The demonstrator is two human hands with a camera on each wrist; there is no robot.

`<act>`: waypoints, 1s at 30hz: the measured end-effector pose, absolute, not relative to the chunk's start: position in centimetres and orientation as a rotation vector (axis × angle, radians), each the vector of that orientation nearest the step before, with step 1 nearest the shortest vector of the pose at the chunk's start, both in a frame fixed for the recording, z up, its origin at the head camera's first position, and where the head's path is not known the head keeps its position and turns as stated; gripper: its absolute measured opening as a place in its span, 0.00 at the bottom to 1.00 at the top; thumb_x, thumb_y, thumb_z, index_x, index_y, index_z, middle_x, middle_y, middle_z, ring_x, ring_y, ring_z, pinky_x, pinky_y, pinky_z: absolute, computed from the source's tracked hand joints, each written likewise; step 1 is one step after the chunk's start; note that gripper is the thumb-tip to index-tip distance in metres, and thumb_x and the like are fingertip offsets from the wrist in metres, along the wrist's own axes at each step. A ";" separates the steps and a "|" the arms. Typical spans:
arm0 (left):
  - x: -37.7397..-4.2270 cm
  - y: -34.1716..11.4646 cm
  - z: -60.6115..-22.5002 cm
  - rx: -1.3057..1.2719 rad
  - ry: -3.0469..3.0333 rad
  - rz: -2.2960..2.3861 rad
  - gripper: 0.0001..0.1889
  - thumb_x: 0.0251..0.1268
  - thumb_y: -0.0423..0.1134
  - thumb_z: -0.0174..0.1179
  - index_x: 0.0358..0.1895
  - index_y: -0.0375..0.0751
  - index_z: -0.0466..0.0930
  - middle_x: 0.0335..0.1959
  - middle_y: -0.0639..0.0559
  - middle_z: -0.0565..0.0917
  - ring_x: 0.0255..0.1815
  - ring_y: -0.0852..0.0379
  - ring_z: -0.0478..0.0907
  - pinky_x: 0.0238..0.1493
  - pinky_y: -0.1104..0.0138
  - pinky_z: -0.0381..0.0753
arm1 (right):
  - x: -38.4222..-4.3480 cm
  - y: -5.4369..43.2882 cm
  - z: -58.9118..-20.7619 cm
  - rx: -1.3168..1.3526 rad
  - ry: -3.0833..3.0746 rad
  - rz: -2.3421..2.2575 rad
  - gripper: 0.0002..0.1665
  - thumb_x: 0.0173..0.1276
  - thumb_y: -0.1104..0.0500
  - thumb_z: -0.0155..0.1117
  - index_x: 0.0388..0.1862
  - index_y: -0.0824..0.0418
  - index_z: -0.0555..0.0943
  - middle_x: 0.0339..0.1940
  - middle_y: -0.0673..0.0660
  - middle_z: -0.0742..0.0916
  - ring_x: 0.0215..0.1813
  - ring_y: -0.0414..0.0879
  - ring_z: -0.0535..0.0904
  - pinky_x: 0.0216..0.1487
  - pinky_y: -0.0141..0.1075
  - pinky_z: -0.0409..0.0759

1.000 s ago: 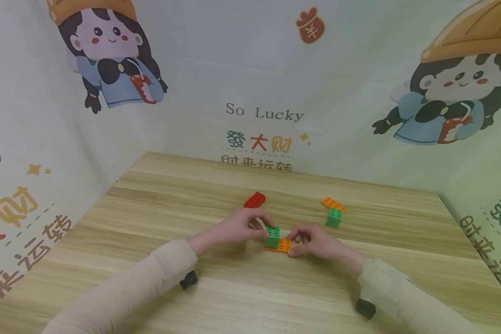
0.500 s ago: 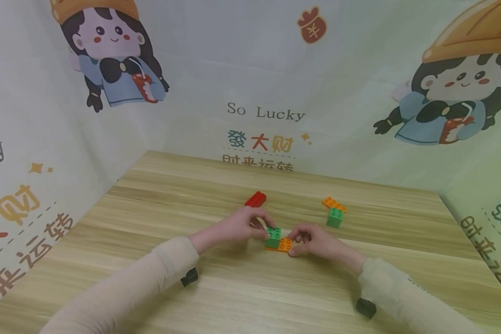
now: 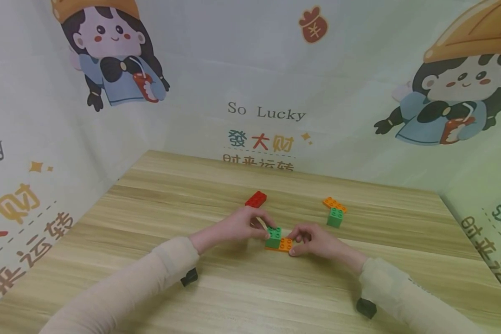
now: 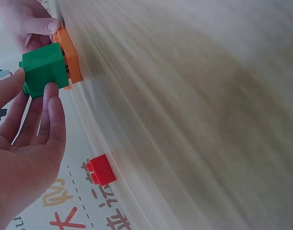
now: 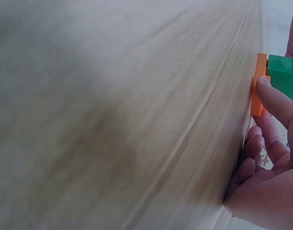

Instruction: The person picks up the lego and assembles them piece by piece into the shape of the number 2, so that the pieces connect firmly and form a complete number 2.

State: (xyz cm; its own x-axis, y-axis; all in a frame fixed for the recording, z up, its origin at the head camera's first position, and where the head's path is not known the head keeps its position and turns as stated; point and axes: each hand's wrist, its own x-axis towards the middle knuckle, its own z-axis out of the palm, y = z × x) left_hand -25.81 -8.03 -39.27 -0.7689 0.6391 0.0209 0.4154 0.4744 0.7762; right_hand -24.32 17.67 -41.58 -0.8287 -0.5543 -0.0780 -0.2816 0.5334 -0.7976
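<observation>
My left hand (image 3: 245, 224) pinches a square green toy brick (image 3: 273, 238) between thumb and fingers. The brick sits over the left half of a flat orange toy brick (image 3: 286, 244), which lies on the table. In the left wrist view, a narrow gap with orange studs shows between the green brick (image 4: 43, 69) and the orange one (image 4: 73, 56). My right hand (image 3: 315, 240) holds the orange brick's right end, with the thumb on its near side in the right wrist view. Bare orange studs show on the right half.
Behind my left hand lies a red brick (image 3: 256, 199). A second green brick (image 3: 335, 217) stands beyond my right hand, close against another flat orange brick (image 3: 335, 204). Printed cloth (image 3: 192, 83) hangs around the wooden table (image 3: 242, 297).
Both hands stay in the same place on the two bricks. The head view shifts very slightly, and I see no clear movement of the bricks.
</observation>
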 end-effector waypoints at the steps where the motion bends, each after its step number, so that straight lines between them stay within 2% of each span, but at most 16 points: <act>1: -25.8 -8.0 -39.3 0.901 2.451 1.180 0.11 0.62 0.34 0.67 0.48 0.44 0.84 0.49 0.50 0.87 0.41 0.60 0.85 0.50 0.67 0.85 | -24.3 17.7 -41.6 -0.692 2.452 -1.194 0.17 0.59 0.59 0.74 0.45 0.64 0.83 0.37 0.58 0.80 0.33 0.43 0.67 0.32 0.28 0.65; 21: -26.0 -7.7 -38.7 0.854 2.464 1.108 0.12 0.62 0.34 0.66 0.49 0.46 0.85 0.49 0.54 0.87 0.40 0.60 0.82 0.45 0.69 0.82 | -24.4 17.8 -41.6 -0.675 2.461 -1.201 0.17 0.59 0.58 0.75 0.44 0.64 0.83 0.38 0.58 0.80 0.32 0.43 0.67 0.32 0.28 0.65; 30: -26.0 -7.8 -38.6 0.879 2.433 1.123 0.12 0.62 0.33 0.66 0.49 0.43 0.85 0.49 0.50 0.87 0.39 0.59 0.83 0.44 0.70 0.82 | -24.4 17.7 -41.7 -0.687 2.464 -1.198 0.16 0.59 0.59 0.75 0.43 0.64 0.83 0.38 0.59 0.81 0.35 0.44 0.68 0.35 0.28 0.65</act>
